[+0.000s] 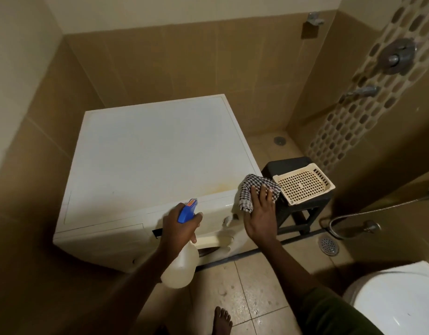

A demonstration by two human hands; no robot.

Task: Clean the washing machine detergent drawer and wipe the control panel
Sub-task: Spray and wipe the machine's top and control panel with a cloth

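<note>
— Well, where is the control panel point(208, 228) from the fingers that have the cloth point(252, 187)?

— It is below them and a little to the left. The right hand point(259, 213) lies on the front right corner of the washing machine point(155, 153). Its fingers are nearly straight and spread, and they press the checked cloth flat; part of the cloth hangs over the edge. The panel is on the front face, just under that edge.

— And its long axis?

— It runs from left to right along the front, and it faces toward the person. So I think the wipe must go sideways, from the knob point(226, 221) end to the left.

— Which hand is nearer?

— The right one, for the knob end. The left hand point(182, 223) is in front of the middle of the panel, but it is curled round the neck of the spray bottle point(182, 264), whose nozzle points away, toward the machine top.

— The detergent drawer point(99, 235)?

— It seems to be at the left end, pushed in, nearer to the left hand.
</note>
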